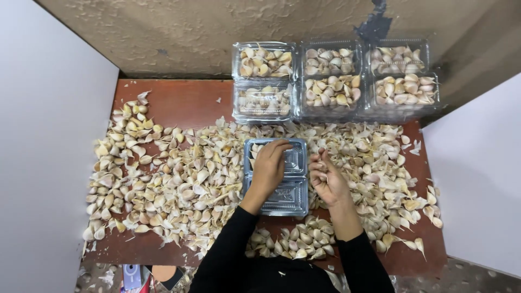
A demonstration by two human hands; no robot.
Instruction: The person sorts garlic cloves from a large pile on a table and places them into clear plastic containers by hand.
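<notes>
An open, clear plastic clamshell box (282, 201) lies in the middle of a reddish-brown table (184, 103). My left hand (268, 165) rests palm-down over the box's far half, fingers curled toward its right side. Beside the box, my right hand (325, 176) is raised just off the table with the fingers curled; it seems to hold garlic cloves, though I cannot see them clearly. Loose garlic cloves (179, 179) and papery skins cover the table on both sides of the box.
Several filled, closed clamshell boxes of garlic cloves (331, 76) are stacked along the table's far edge against a rough wall. White panels stand left (49, 163) and right (477, 179). A small heap of cloves (296, 241) lies near the front edge between my sleeves.
</notes>
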